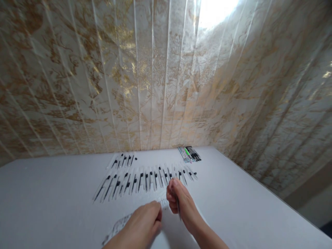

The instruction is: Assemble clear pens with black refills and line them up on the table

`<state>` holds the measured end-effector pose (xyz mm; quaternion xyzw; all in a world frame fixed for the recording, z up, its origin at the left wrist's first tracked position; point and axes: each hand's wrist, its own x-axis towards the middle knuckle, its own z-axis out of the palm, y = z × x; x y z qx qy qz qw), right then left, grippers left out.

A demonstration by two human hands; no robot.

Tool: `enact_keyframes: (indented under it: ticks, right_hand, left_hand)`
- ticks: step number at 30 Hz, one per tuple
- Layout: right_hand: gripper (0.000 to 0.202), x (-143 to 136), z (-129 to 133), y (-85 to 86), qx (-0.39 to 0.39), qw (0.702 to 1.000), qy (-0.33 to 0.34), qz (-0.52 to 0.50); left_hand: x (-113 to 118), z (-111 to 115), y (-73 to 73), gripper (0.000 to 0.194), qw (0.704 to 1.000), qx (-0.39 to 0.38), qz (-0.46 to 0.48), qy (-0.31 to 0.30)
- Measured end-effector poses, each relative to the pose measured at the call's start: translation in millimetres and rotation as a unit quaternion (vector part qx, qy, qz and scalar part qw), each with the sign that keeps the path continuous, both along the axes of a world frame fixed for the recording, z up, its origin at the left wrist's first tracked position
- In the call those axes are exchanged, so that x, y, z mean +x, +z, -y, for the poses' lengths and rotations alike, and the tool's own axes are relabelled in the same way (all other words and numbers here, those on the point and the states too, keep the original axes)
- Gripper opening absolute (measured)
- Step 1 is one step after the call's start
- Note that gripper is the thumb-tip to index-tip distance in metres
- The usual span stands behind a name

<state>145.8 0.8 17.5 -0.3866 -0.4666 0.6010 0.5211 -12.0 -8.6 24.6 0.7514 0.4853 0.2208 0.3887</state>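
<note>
Both hands' fingers pinched: right hand (178, 200) on pen (178, 207), left hand (141, 226) on blurred wrapper (121, 223).

Overhead glare, soft blur, bowed edges

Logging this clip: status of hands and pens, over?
Left hand pinching clear plastic packet. Right hand holding thin pen. Long row of clear black-tipped pens just ahead, nothing blocking.
</note>
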Motion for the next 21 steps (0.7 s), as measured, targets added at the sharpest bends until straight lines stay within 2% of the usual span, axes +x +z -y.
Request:
enact_keyframes:
  ticks: [3,5,7,10,13,15,21]
  right_hand:
    - [0.050,-1.3,-0.2,-2.0,0.018,0.999,0.002,0.051]
    - [0.053,-2.6,0.3,-1.8,0.026,0.998,-0.002,0.064]
    - [0.056,-4.8,2.3,-0.8,0.039,0.996,-0.005,0.083]
    - [0.057,-9.6,7.3,-0.3,0.057,0.991,0.016,0.119]
    - [0.057,-14.2,11.3,-3.7,0.068,0.986,0.054,0.140]
    - [0.058,-16.2,12.3,-7.2,0.080,0.983,0.063,0.155]
    - [0.058,-16.1,10.9,-11.6,0.081,0.980,0.055,0.173]
  left_hand:
    - [-4.3,-15.1,6.1,0.004,0.993,-0.039,0.112,0.020]
    - [-7.9,-24.8,10.5,0.014,0.977,-0.065,0.199,0.048]
    - [-11.2,-31.9,13.2,0.029,0.955,-0.082,0.269,0.089]
    - [-13.8,-35.9,14.8,0.037,0.922,-0.118,0.345,0.129]
    - [-12.5,-33.4,17.2,0.038,0.870,-0.179,0.438,0.140]
    - [-10.5,-29.9,20.4,0.039,0.849,-0.201,0.470,0.134]
    - [-7.2,-23.4,28.8,0.038,0.868,-0.177,0.450,0.114]
